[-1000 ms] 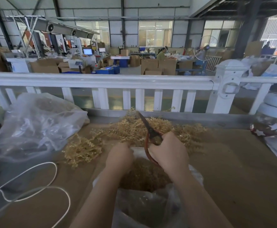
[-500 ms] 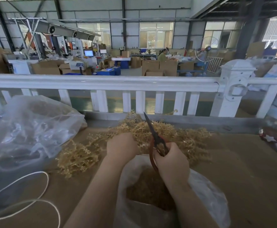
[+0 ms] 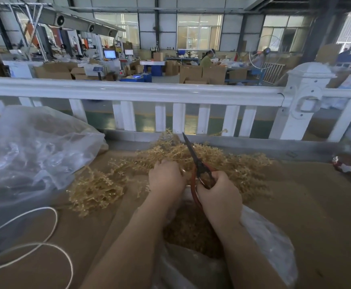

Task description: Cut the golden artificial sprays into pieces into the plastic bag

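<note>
right hand gripping scissors, no legible writing

A white fence rail crosses behind, a crumpled clear bag lies left above looped white cord.

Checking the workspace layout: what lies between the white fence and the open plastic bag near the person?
In the head view, the heap of golden sprays fills that stretch, between fence and bag.
</note>
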`<action>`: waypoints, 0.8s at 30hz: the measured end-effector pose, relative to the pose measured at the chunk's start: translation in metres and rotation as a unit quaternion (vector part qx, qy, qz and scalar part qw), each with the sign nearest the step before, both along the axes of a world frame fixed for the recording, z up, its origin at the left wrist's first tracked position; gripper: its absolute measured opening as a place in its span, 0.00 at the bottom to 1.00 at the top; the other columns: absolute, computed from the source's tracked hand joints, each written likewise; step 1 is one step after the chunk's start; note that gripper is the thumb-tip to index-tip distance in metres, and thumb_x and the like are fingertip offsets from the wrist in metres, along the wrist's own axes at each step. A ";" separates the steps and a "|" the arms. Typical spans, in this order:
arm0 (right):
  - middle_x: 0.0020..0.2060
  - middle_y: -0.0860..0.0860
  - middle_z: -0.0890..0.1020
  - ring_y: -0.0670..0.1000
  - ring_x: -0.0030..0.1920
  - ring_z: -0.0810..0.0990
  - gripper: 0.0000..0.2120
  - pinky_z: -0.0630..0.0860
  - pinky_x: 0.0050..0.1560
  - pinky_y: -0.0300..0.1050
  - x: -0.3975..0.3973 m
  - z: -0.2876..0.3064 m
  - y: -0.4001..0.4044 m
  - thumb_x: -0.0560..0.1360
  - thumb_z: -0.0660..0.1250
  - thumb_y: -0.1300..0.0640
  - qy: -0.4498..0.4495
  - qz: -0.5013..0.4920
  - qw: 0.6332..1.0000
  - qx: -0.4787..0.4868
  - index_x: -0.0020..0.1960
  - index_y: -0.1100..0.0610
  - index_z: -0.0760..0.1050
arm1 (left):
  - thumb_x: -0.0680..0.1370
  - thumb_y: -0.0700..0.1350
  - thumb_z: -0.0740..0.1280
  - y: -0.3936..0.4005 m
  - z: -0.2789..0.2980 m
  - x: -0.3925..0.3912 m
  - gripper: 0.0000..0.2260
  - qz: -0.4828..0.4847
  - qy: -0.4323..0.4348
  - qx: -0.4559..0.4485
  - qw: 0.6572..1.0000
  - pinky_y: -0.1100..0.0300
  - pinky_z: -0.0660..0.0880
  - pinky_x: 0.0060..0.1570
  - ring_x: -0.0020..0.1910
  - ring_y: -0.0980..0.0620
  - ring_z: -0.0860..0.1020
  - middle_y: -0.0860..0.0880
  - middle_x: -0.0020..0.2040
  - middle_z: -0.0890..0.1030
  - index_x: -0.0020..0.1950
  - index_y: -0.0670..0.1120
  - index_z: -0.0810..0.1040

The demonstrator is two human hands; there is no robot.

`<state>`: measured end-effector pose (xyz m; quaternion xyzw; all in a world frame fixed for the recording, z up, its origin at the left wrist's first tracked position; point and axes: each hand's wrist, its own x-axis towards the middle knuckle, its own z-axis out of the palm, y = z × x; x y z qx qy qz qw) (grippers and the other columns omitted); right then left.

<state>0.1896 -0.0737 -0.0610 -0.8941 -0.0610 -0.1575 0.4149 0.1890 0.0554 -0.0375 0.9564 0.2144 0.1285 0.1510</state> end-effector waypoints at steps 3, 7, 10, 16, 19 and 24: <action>0.35 0.40 0.76 0.46 0.39 0.75 0.15 0.66 0.36 0.40 0.003 -0.002 -0.002 0.74 0.72 0.45 0.000 0.013 0.999 0.037 0.55 0.53 0.77 | 0.78 0.46 0.70 0.001 0.009 -0.011 0.03 0.017 -0.135 -0.176 0.975 0.56 0.80 0.46 0.45 0.53 0.80 0.53 0.44 0.83 0.44 0.50 0.79; 0.39 0.44 0.82 0.47 0.42 0.80 0.10 0.68 0.38 0.34 0.006 0.001 -0.003 0.75 0.72 0.48 0.021 0.044 0.991 0.126 0.50 0.54 0.79 | 0.74 0.41 0.75 0.004 0.026 -0.029 0.05 -0.004 -0.260 -0.514 0.818 0.62 0.77 0.35 0.34 0.53 0.79 0.49 0.35 0.82 0.42 0.43 0.80; 0.36 0.48 0.83 0.49 0.39 0.81 0.11 0.75 0.41 0.44 0.007 0.008 -0.003 0.75 0.74 0.48 0.081 0.090 0.963 0.242 0.45 0.55 0.79 | 0.73 0.42 0.75 -0.003 0.033 -0.041 0.06 -0.061 -0.232 -0.645 0.725 0.63 0.75 0.34 0.30 0.55 0.76 0.51 0.31 0.79 0.42 0.44 0.79; 0.29 0.51 0.79 0.47 0.27 0.77 0.16 0.72 0.28 0.39 0.004 0.012 -0.007 0.77 0.71 0.47 0.151 0.186 0.880 0.411 0.48 0.61 0.78 | 0.79 0.44 0.70 -0.027 0.011 -0.048 0.05 -0.113 -0.173 -0.623 0.755 0.55 0.80 0.44 0.39 0.51 0.83 0.47 0.39 0.85 0.45 0.44 0.78; 0.35 0.51 0.84 0.50 0.35 0.83 0.20 0.79 0.38 0.46 0.009 0.007 -0.006 0.75 0.71 0.41 0.160 0.166 0.898 0.375 0.51 0.59 0.79 | 0.80 0.42 0.67 -0.031 -0.006 -0.045 0.05 -0.131 -0.187 -0.569 0.790 0.50 0.81 0.51 0.43 0.49 0.85 0.47 0.42 0.85 0.46 0.43 0.76; 0.36 0.44 0.85 0.44 0.37 0.84 0.17 0.78 0.39 0.42 0.019 0.003 -0.002 0.70 0.77 0.42 0.136 0.185 0.926 0.298 0.48 0.54 0.79 | 0.80 0.38 0.68 -0.027 -0.022 -0.030 0.02 -0.132 -0.231 -0.503 0.822 0.49 0.81 0.49 0.47 0.48 0.84 0.47 0.45 0.85 0.49 0.40 0.76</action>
